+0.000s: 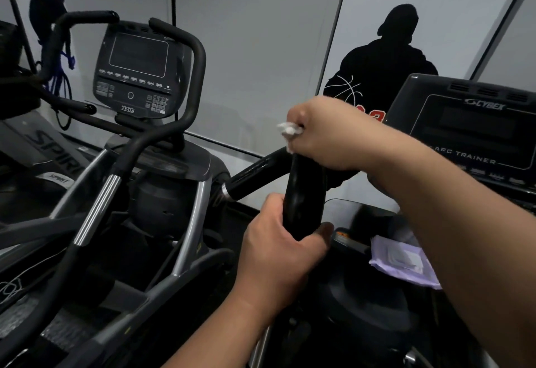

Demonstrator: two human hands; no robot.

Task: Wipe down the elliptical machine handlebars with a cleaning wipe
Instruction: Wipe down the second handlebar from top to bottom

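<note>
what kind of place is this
Most likely a gym's cardio area. A Cybex Arc Trainer console stands on the right, a second machine's console marked 750A on the left, and a Spirit-branded machine at the far left. The wall ahead looks like mirror panels.

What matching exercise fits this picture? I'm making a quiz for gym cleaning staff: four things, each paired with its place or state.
Things:
1. cleaning wipe
2. left hand
3. wipe packet
4. 750A console

Places or states:
A. lying flat on the machine at lower right
B. bunched in the right hand atop the handlebar
C. on the neighbouring machine, screen dark
D. gripping the handlebar lower down

Pairs: 1-B, 2-D, 3-A, 4-C
</note>
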